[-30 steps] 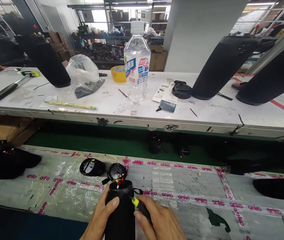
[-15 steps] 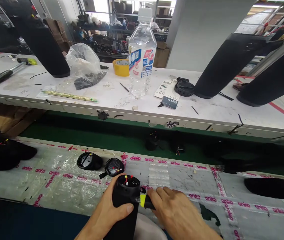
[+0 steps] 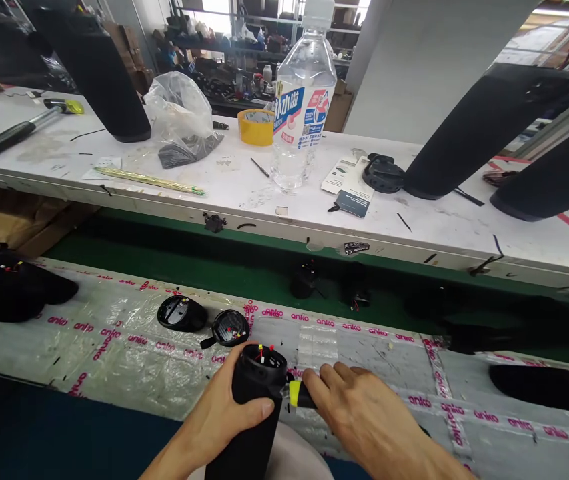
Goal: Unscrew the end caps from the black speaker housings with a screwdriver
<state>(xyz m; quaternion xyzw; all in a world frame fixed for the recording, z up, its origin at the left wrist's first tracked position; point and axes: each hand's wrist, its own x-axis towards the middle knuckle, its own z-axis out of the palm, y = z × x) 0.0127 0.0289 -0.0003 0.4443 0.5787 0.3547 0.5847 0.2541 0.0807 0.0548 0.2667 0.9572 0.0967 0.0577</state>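
My left hand [image 3: 237, 407] is wrapped round a black cylindrical housing [image 3: 249, 437], thumb across its near side. Its top end is uncovered, and small red, yellow and white wire connectors [image 3: 263, 353] stick up inside. In my right hand [image 3: 359, 407], closed fingers grip a hand tool with a black and yellow handle [image 3: 295, 393]. The tool's tip meets the right side of the housing just below the rim; its exact shape is too small to make out. Just beyond lie a round black end piece [image 3: 231, 328] with a strap and another short black piece [image 3: 182, 313].
A white shelf [image 3: 244, 200] runs across in front, bearing a water bottle [image 3: 301, 100], yellow tape [image 3: 256, 127], a hammer [image 3: 24, 130] and a plastic bag [image 3: 181, 110]. Tall black cylinders [image 3: 474, 133] lean on it. More black housings [image 3: 544, 388] lie on the plastic-covered bench [image 3: 139, 373].
The view has shifted slightly. Both hands keep hold of the housing and the tool, and the tool's tip stays at the housing's right side.
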